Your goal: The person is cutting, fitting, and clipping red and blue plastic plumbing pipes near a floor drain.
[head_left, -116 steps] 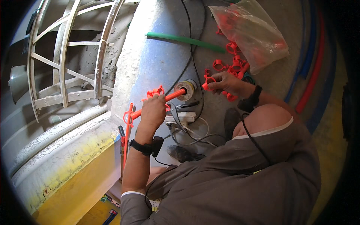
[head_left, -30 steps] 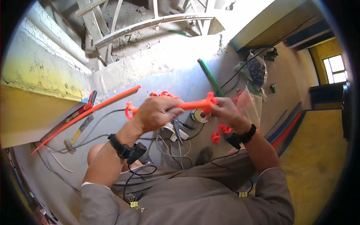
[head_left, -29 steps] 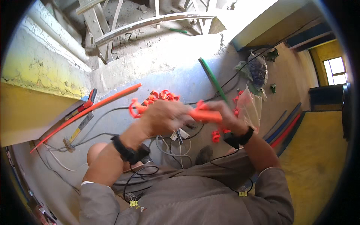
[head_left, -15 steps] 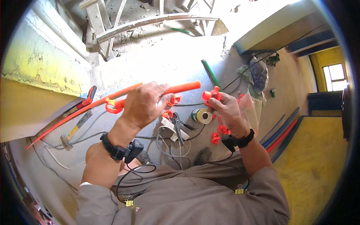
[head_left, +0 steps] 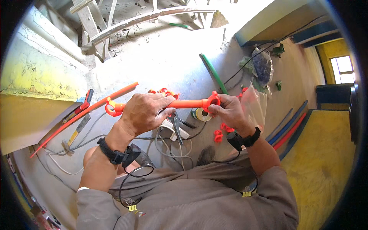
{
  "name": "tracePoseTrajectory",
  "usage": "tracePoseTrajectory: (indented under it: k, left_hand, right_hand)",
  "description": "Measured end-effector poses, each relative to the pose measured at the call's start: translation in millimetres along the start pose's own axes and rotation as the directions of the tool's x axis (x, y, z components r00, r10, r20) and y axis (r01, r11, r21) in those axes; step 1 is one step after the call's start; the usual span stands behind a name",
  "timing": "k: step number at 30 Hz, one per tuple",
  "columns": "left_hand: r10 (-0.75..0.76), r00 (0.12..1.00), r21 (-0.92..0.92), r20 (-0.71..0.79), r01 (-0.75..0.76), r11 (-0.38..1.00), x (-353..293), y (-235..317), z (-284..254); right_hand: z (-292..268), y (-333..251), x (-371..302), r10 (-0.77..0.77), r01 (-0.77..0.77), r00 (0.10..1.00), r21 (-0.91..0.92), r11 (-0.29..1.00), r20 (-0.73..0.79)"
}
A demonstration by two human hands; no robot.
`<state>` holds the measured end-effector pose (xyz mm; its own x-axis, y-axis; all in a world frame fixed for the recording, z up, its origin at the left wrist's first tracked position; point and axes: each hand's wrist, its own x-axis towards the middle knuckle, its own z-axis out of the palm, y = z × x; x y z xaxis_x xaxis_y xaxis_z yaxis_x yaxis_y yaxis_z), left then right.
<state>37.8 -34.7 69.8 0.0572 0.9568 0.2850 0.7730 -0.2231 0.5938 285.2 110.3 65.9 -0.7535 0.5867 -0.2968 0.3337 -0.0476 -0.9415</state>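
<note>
My left hand (head_left: 143, 111) is wrapped round a short orange plastic pipe (head_left: 189, 104), held level above the floor. At the pipe's left end is an orange ring-shaped fitting (head_left: 111, 107). A similar orange pipe fitting (head_left: 212, 102) is pinched in my right hand (head_left: 232, 112) and meets the pipe's right end. How deep the pipe sits inside it I cannot tell. More loose orange fittings (head_left: 218, 135) lie on the floor below my right hand, and others (head_left: 165, 92) show beyond my left hand.
A long orange pipe (head_left: 88, 111), a red-handled tool (head_left: 87, 100) and a hammer (head_left: 74, 132) lie at left. Below my hands are a roll (head_left: 203, 114), dark pliers (head_left: 177, 128), a white power strip (head_left: 183, 133) and cables. A green pipe (head_left: 213, 73) and plastic bag (head_left: 255, 107) lie at right.
The right-hand fitting and the pipe's right end were apart; now they are joined or touching. The pipe has come down to near level, and my left hand has moved slightly lower.
</note>
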Motion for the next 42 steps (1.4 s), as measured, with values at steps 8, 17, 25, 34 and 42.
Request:
tracePoseTrajectory:
  k: [8,17,25,34,42]
  left_hand:
    - [-0.119,0.986,-0.111,0.120,0.132,0.985,-2.1,5.6,11.6]
    - [-0.246,0.965,-0.187,0.092,0.259,0.948,-2.9,-40.6,9.9]
    - [-0.604,0.796,0.253,-0.049,0.594,0.763,-15.2,-85.6,-5.3]
    - [-0.476,0.879,0.132,-0.029,0.476,0.870,-20.0,-101.5,15.3]
    - [-0.532,0.827,-0.037,0.179,0.546,0.837,8.6,-60.5,28.0]
  right_hand:
    - [11.2,6.5,-2.1,0.036,-0.037,0.999,0.072,0.997,0.012]
    - [28.3,5.9,52.4,-0.080,0.059,0.995,-0.274,0.960,-0.065]
    - [111.0,172.1,46.1,0.624,-0.332,0.756,-0.704,0.628,0.200]
    - [110.2,182.2,37.7,0.608,-0.276,0.786,-0.817,0.506,0.111]
    - [86.0,47.1,21.1,0.462,-0.455,0.861,-0.083,0.887,0.214]
